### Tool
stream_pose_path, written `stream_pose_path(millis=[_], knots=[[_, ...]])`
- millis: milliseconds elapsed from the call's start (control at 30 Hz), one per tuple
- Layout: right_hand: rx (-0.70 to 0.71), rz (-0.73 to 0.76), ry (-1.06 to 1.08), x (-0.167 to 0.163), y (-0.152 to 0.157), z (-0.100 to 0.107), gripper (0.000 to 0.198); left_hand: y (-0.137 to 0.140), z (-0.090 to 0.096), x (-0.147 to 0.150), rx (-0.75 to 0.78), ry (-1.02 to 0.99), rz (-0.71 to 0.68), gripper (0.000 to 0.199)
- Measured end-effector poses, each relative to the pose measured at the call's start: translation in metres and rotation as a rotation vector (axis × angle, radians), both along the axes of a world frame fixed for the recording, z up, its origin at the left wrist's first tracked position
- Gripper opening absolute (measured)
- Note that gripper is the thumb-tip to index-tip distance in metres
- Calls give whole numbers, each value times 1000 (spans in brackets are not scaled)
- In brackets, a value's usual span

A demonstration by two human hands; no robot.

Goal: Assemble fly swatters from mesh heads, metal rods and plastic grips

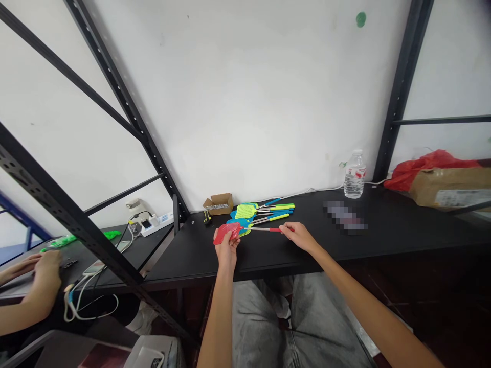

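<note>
A red fly swatter (264, 229) with a thin metal shaft is stretched between my two hands, above the black tabletop. My left hand (227, 250) is closed on its perforated red head, thumb on top. My right hand (298, 236) grips the red handle at the other end. Just behind lie several more fly swatters in a loose pile, among them a yellow-green swatter (245, 210) and a blue swatter (241, 223). Their handles point to the right.
Behind the pile stand a small open cardboard box (218, 204) and a black-and-yellow object (207, 219). A water bottle (355, 176) is at the back right, near a taped carton (452, 186). Black rack posts (126, 110) rise at the left. A co-worker's hands (42, 263) are beyond them.
</note>
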State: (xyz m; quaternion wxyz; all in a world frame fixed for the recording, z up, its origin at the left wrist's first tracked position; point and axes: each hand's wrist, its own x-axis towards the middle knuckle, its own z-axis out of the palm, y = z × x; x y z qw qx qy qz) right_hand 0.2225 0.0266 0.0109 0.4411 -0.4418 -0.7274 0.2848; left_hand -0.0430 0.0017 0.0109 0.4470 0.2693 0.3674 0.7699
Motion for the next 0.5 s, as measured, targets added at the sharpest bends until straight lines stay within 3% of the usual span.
stream_pose_path(millis=[500], knots=[[-4, 6, 26, 0, 2, -3, 43, 1, -3, 0, 9, 1, -9, 84]])
